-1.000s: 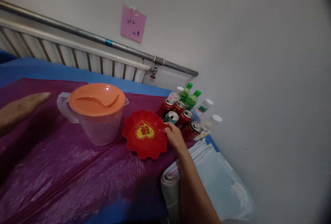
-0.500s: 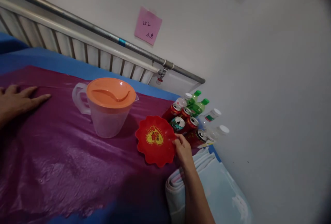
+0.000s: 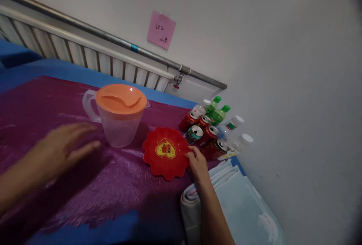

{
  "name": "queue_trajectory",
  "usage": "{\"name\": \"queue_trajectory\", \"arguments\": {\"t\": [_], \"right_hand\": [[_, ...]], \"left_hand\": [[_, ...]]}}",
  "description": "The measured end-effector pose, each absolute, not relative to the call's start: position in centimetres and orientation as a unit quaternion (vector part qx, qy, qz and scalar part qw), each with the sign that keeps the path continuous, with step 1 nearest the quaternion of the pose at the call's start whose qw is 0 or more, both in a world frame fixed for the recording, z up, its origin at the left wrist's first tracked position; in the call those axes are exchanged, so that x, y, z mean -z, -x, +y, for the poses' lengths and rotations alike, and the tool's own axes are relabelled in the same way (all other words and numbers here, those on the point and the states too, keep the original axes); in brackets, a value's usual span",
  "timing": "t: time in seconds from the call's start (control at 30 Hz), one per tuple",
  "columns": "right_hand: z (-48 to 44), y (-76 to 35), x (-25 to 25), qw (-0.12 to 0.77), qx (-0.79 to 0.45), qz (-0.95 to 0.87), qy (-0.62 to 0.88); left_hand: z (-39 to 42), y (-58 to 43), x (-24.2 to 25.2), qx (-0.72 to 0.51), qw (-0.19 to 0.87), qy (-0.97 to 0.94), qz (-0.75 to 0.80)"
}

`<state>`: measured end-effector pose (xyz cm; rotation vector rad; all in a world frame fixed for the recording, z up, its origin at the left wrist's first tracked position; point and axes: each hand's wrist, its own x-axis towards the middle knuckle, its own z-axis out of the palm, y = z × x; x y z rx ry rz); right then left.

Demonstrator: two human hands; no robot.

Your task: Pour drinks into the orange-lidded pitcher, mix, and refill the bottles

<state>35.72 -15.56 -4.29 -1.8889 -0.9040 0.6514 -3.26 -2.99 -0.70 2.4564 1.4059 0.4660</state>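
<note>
Fingers [image 3: 195, 153] of the right hand [image 3: 199, 164], in the head view, pinch the right edge of a scalloped red plastic dish [image 3: 166, 154] on or just above purple plastic sheeting [image 3: 121, 181]; a firm, level hold should spare the cylindrical red metal cans [image 3: 208, 136] alongside. The left hand [image 3: 60, 147], outstretched and empty, hangs near an orange-lidded translucent plastic pitcher [image 3: 120, 130].

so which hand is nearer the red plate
Right. The right hand grips the right edge of the red plate; the left hand is open, well off to the plate's left, near the jug.
</note>
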Motion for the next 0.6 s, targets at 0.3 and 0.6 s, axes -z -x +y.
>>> {"name": "queue_trajectory", "arguments": {"t": [0.3, 0.6], "right_hand": [[-21.1, -34.6, 0.7, 0.341, -0.172, -0.485, 0.787], [-30.9, -32.7, -0.1, 0.041, -0.113, -0.56, 0.82]], "left_hand": [[-15.1, -3.0, 8.1, -0.263, 0.231, -0.904, 0.245], [-14.2, -7.4, 8.2, -0.188, 0.145, -0.967, 0.097]]}}
